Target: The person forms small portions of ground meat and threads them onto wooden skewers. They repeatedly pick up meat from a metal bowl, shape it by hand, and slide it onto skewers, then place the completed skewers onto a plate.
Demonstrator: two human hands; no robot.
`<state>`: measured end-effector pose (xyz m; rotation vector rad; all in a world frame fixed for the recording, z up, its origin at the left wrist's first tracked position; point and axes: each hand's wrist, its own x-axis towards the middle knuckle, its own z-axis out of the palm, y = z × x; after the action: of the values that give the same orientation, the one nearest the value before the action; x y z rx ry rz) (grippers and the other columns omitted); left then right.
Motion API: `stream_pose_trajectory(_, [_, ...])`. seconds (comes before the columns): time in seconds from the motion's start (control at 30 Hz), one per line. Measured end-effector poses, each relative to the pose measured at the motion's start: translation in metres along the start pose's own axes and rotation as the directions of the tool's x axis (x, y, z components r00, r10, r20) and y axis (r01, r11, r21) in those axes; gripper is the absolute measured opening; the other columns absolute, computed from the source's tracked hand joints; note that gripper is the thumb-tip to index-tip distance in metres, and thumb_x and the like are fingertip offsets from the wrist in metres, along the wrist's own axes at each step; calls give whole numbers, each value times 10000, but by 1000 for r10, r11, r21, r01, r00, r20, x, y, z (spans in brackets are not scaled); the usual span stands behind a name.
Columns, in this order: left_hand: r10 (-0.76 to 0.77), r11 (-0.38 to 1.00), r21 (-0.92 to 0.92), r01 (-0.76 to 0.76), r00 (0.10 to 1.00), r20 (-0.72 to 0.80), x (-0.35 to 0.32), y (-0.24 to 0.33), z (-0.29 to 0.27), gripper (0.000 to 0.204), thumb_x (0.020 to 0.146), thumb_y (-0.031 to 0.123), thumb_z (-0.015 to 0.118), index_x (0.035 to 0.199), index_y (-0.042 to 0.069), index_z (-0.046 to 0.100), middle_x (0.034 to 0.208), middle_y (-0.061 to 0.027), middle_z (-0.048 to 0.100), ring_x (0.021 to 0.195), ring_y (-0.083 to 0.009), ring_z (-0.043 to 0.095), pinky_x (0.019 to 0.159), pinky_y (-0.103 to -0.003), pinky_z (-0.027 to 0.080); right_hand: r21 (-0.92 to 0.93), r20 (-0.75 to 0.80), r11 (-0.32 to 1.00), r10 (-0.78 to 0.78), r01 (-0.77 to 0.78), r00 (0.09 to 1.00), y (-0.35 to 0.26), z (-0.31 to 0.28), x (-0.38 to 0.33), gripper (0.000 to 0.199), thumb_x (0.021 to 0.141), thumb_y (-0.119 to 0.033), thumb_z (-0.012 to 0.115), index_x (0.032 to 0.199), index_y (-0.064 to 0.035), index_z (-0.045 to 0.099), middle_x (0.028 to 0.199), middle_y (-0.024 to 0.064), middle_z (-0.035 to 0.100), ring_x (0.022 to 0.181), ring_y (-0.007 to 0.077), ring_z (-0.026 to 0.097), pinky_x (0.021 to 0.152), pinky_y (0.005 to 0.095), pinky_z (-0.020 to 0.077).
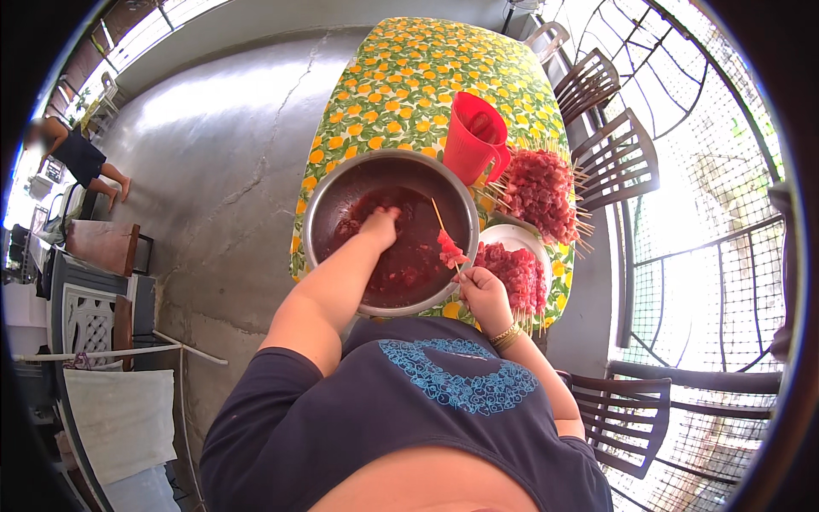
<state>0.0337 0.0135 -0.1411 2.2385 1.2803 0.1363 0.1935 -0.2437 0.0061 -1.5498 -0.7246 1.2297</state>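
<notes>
Patio table, citrus-print cloth (401,77), centre frame. Left hand (380,226) digs in the steel bowl (328,192), fingers curled among meat cubes; right hand (482,286) pinches a part-loaded skewer (447,243). Threading step; next piece needs aligning onto the point.

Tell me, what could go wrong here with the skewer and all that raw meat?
The right hand holds a pointed wooden skewer close to the left hand, which is down in the marinated meat inside the metal bowl; a slip might prick a finger. The bowl sits near the table edge by the person's body, so a push could possibly tip marinade over it. The heaped finished skewers poke out past the far edge and might get knocked.
</notes>
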Motion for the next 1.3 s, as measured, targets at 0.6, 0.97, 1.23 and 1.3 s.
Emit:
stream_pose_trajectory(0.6, [83, 498, -835, 234, 946, 314, -39, -5, -74, 165, 904, -2, 632, 1066, 15, 607, 1042, -101, 692, 938, -184, 680, 822, -304, 556, -22, 41, 999, -39, 40, 998, -6, 10, 13, 144, 987, -124, 574, 967, -16, 669, 704, -20, 569, 596, 44, 484, 543, 204, 392])
stream_pose_trajectory(0.97, [-51, 235, -909, 345, 938, 343, -69, 10, -101, 235, 1007, 284, 580, 1096, 72, 628, 1167, -102, 679, 1022, -198, 671, 892, -347, 515, -244, 153, 952, -151, 185, 977, -4, 28, 19, 134, 970, -123, 596, 956, -13, 670, 701, 6, 607, 635, 87, 568, 612, 255, 475])
stream_pose_trajectory(1.23, [151, -152, -949, 276, 955, 254, -70, 24, -107, 223, 1004, 228, 558, 1187, 110, 607, 1274, -139, 640, 1167, -276, 619, 989, -446, 488, -355, 185, 896, -213, 268, 959, -14, 32, 7, 130, 956, -119, 611, 965, 2, 658, 705, 36, 626, 644, 105, 593, 622, 279, 490])
stream_pose_trajectory(1.3, [216, -186, -941, 284, 946, 242, -68, 24, -107, 244, 992, 271, 584, 1169, 107, 614, 1266, -150, 642, 1167, -288, 617, 991, -454, 487, -352, 175, 895, -226, 275, 958, -15, 31, 5, 121, 956, -107, 612, 964, 4, 659, 722, 32, 632, 656, 99, 593, 627, 272, 492])
